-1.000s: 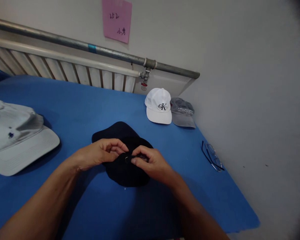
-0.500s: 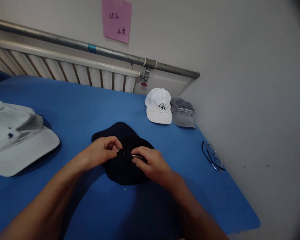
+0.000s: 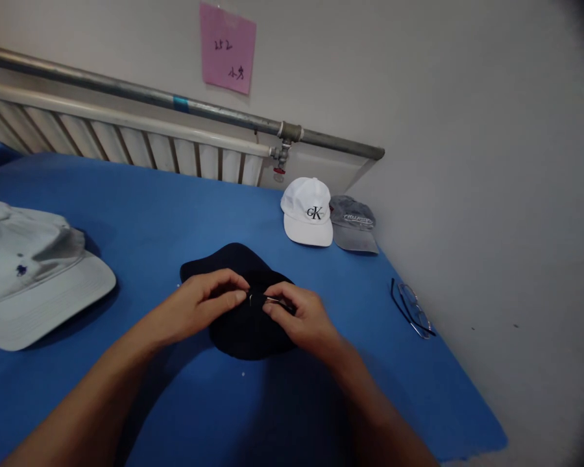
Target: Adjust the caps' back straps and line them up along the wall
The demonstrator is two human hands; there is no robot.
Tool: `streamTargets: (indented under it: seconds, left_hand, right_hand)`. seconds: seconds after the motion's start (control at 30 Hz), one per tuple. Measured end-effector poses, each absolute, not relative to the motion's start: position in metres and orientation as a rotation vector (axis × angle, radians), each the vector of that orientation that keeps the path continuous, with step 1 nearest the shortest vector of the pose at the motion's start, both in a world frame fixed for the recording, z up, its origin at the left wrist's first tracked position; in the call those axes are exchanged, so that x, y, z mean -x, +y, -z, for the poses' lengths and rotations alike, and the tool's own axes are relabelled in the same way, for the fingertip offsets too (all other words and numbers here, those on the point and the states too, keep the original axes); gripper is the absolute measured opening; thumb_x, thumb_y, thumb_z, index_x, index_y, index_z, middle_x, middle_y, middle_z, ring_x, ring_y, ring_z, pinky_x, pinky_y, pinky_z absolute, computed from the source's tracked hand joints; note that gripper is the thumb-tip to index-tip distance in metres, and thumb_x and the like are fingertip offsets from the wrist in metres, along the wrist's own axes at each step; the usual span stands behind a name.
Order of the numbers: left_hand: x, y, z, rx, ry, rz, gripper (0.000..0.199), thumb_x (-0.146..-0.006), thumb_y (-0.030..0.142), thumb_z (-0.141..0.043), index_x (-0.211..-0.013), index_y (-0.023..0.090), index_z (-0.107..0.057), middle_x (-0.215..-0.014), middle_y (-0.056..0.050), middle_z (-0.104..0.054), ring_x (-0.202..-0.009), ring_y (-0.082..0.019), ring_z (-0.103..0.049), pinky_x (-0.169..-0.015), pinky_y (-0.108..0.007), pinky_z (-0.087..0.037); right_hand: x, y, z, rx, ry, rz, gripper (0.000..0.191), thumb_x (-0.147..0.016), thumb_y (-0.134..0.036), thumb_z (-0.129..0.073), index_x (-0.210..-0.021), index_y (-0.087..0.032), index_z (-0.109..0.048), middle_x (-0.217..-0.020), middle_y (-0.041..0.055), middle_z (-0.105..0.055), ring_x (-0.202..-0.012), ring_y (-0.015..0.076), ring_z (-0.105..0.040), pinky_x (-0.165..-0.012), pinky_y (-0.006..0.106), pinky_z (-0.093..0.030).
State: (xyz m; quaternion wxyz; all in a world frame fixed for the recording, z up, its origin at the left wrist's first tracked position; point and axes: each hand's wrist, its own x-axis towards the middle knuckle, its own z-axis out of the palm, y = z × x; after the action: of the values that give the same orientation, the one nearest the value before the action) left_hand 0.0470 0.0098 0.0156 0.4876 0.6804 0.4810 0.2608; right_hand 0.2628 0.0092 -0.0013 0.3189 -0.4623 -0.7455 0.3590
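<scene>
A black cap (image 3: 253, 337) lies in front of me, its brim (image 3: 233, 254) pointing away to the left. My left hand (image 3: 209, 301) is closed, thumb and forefinger pinching at the middle of the cap. Beside those fingertips shows a short pale mark or thread (image 3: 251, 299), too small to make out. My right hand (image 3: 299, 314) is closed around a slim dark tool with a shiny metal tip (image 3: 273, 299); its kind is mostly hidden by the fingers. That tip points left, toward the left fingertips, close over the cap.
On the blue table (image 3: 141, 201) a pale grey cap (image 3: 39, 272) lies left. A white cap (image 3: 306, 211) and a dark grey cap (image 3: 354, 224) stand at the back right. Eyeglasses (image 3: 413, 311) rest near the right edge. Behind are a radiator (image 3: 141, 146) and pipe (image 3: 224, 115).
Both hands have shifted slightly right over the black cap. My left fingertips have come nearer to the tool in my right hand. The whole view has tilted a little.
</scene>
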Motion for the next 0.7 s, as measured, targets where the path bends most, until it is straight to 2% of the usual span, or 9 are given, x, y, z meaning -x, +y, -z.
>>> streamTargets:
  seconds: [0.1, 0.2, 0.3, 0.4, 0.5, 0.6, 0.7]
  left_hand:
    - [-0.053, 0.005, -0.018, -1.789, 1.173, -0.540, 0.028, -0.081, 0.032, -0.059, -0.106, 0.022, -0.062, -0.092, 0.000, -0.065, -0.080, -0.016, -0.058, -0.069, -0.027, -0.044]
    - [-0.056, 0.003, -0.016, -1.868, 1.186, -0.537, 0.028, -0.079, 0.020, -0.052, -0.105, 0.022, -0.063, -0.097, -0.001, -0.066, -0.085, -0.017, -0.060, -0.074, -0.028, -0.045]
    - [-0.054, 0.002, -0.016, -1.908, 1.159, -0.583, 0.025, -0.079, 0.016, -0.048, -0.098, 0.021, -0.064, -0.099, -0.001, -0.064, -0.091, -0.017, -0.059, -0.079, -0.029, -0.044]
    - [-0.051, 0.002, -0.020, -1.924, 1.119, -0.526, 0.025, -0.079, 0.014, -0.046, -0.094, 0.020, -0.065, -0.089, 0.000, -0.063, -0.079, -0.014, -0.057, -0.070, -0.026, -0.043]
    - [-0.047, 0.001, -0.024, -1.865, 1.063, -0.453, 0.027, -0.079, 0.013, -0.044, -0.093, 0.020, -0.065, -0.079, 0.003, -0.061, -0.068, -0.012, -0.053, -0.061, -0.023, -0.039]
    - [-0.044, 0.000, -0.026, -1.765, 1.008, -0.450, 0.023, -0.080, 0.014, -0.043, -0.087, 0.019, -0.065, -0.072, 0.004, -0.056, -0.062, -0.010, -0.047, -0.056, -0.022, -0.036]
    - [-0.042, 0.000, -0.027, -1.719, 0.991, -0.499, 0.016, -0.079, 0.015, -0.045, -0.078, 0.017, -0.061, -0.067, 0.004, -0.051, -0.058, -0.009, -0.041, -0.053, -0.021, -0.032]
  right_hand:
    - [-0.264, 0.008, 0.001, 1.177, -2.019, -0.812, 0.008, -0.080, -0.016, -0.061, -0.084, -0.020, -0.066, -0.076, -0.0008, -0.065, -0.070, 0.0123, -0.059, -0.063, 0.024, -0.042]
    - [-0.266, 0.005, -0.001, 1.117, -2.039, -0.743, 0.011, -0.079, -0.014, -0.062, -0.087, -0.020, -0.066, -0.080, -0.0002, -0.067, -0.071, 0.0125, -0.061, -0.064, 0.025, -0.044]
    - [-0.270, 0.003, -0.006, 1.053, -2.025, -0.686, 0.014, -0.080, -0.014, -0.062, -0.091, -0.022, -0.066, -0.082, -0.0001, -0.069, -0.071, 0.0126, -0.062, -0.065, 0.025, -0.046]
    - [-0.274, 0.002, -0.014, 0.973, -2.034, -0.642, 0.013, -0.081, -0.015, -0.064, -0.091, -0.023, -0.067, -0.082, -0.0003, -0.070, -0.075, 0.0140, -0.062, -0.071, 0.029, -0.046]
    - [-0.277, 0.000, -0.020, 0.959, -1.968, -0.820, 0.012, -0.079, -0.016, -0.067, -0.088, -0.023, -0.067, -0.079, -0.0016, -0.069, -0.072, 0.0130, -0.060, -0.070, 0.029, -0.046]
    - [-0.278, -0.002, -0.020, 0.987, -1.723, -1.176, 0.010, -0.076, -0.019, -0.071, -0.083, -0.023, -0.065, -0.076, -0.0030, -0.066, -0.066, 0.0107, -0.057, -0.061, 0.025, -0.044]
    - [-0.275, -0.003, -0.018, 0.941, -1.488, -1.411, 0.014, -0.071, -0.021, -0.076, -0.075, -0.021, -0.062, -0.072, -0.0034, -0.064, -0.064, 0.0099, -0.057, -0.058, 0.023, -0.044]
